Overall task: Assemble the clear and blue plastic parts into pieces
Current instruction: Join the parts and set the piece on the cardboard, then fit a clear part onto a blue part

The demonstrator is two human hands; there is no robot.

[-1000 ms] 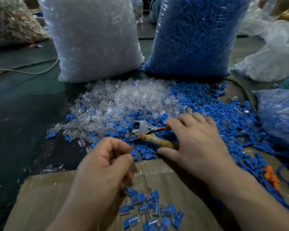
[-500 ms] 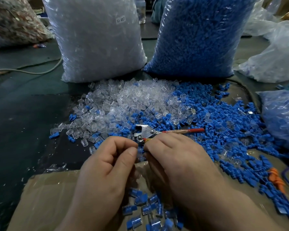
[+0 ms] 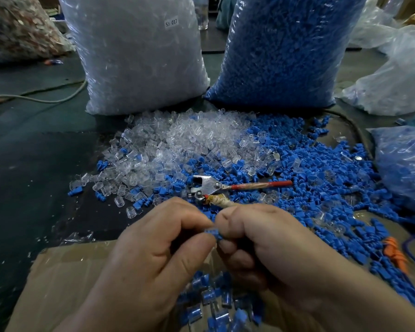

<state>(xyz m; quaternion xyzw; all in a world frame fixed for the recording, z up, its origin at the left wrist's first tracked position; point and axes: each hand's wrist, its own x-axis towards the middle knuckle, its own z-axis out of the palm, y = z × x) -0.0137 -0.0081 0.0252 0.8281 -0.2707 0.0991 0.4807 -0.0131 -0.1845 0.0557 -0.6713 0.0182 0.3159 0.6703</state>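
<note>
Both hands are meeting just on the near side of the pliers (image 3: 211,188), which are lying on the counter (image 3: 34,164) with the red handle pointing right. The left hand (image 3: 153,255) is pinching a small blue part (image 3: 212,232) between thumb and forefinger. The right hand (image 3: 268,250) is curling its fingers in and gripping that same part from the other side, its knuckles almost touching the left's. Whether a clear part is sitting inside that grip, I cannot tell; the fingers are covering it.

Nearer than the pliers, under both hands, a sheet of cardboard (image 3: 65,279) is lying flat. A cluster of assembled pieces (image 3: 213,300), blue joined to clear, is resting on it beneath the wrists.

Beyond and to the left of the pliers, a heap of loose clear parts (image 3: 189,140) is spreading across the counter. Beyond and to the right of the pliers, a heap of loose blue parts (image 3: 321,168) is spilling out, and the two heaps are mingling around the tool's metal head.

Further beyond the pliers, two plump bags are standing upright: a bag of clear parts (image 3: 139,53) to the left, bearing a small label, and a bag of blue parts (image 3: 285,49) to the right. Far right of the pliers, an orange item (image 3: 393,252) is lying among the blue strays, too blurred to identify.
</note>
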